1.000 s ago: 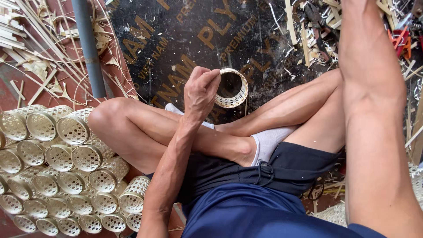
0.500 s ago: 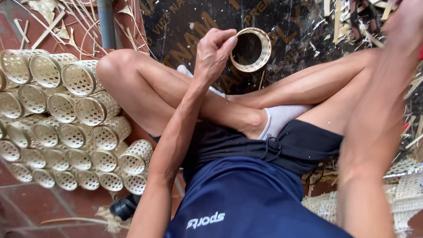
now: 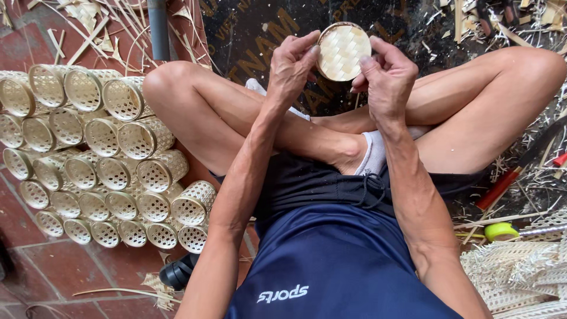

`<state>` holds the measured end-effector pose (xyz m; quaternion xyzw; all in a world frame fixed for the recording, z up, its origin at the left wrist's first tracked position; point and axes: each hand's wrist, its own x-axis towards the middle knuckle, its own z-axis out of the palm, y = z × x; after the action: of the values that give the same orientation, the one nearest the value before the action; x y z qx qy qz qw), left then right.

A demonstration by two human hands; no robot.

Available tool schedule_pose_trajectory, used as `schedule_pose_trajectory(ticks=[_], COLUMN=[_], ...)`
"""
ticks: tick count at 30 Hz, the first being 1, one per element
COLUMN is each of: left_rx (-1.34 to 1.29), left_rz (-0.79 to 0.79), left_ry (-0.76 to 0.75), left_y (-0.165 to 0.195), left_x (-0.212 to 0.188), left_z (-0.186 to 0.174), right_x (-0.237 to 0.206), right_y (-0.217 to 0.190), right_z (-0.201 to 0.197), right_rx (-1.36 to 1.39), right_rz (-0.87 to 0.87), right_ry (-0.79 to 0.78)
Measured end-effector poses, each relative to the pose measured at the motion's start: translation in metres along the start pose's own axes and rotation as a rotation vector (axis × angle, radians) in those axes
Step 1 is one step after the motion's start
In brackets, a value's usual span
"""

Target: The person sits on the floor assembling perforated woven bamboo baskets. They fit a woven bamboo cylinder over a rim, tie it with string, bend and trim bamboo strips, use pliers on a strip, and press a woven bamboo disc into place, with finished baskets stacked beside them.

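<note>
A stack of small woven bamboo cylinders (image 3: 100, 159) lies on its sides on the red brick floor (image 3: 65, 272), open ends facing up. Just beyond the stack, a grey pipe (image 3: 158, 29) stands among loose bamboo strips (image 3: 88, 29). Below the stack lies a black shoe (image 3: 177, 273). Far across from the stack sit a red-handled tool (image 3: 502, 186), a yellow-green tape roll (image 3: 501, 231) and folded woven mats (image 3: 520, 274).
</note>
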<state>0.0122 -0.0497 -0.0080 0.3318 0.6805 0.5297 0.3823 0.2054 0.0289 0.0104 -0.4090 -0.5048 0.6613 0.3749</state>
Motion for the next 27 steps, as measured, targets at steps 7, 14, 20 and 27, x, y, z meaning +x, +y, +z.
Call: schedule_pose_trajectory(ticks=[7, 14, 20, 27], left_rx=[-0.045, -0.025, -0.067, -0.036], left_rz=[-0.029, 0.003, -0.045, -0.015], left_ry=[-0.054, -0.1, -0.086, -0.043], left_y=[0.001, 0.01, 0.01, 0.009], left_x=[0.001, -0.001, -0.003, -0.012], left_z=[0.0, -0.002, 0.002, 0.016], right_x=[0.002, 0.003, 0.019, 0.014], right_y=[0.004, 0.0, 0.003, 0.015], right_z=[0.001, 0.002, -0.005, -0.008], right_rx=[-0.06, -0.094, -0.342, -0.155], right_rz=[-0.031, 0.016, -0.169, 0.083], right_ry=[0.025, 0.019, -0.075, -0.054])
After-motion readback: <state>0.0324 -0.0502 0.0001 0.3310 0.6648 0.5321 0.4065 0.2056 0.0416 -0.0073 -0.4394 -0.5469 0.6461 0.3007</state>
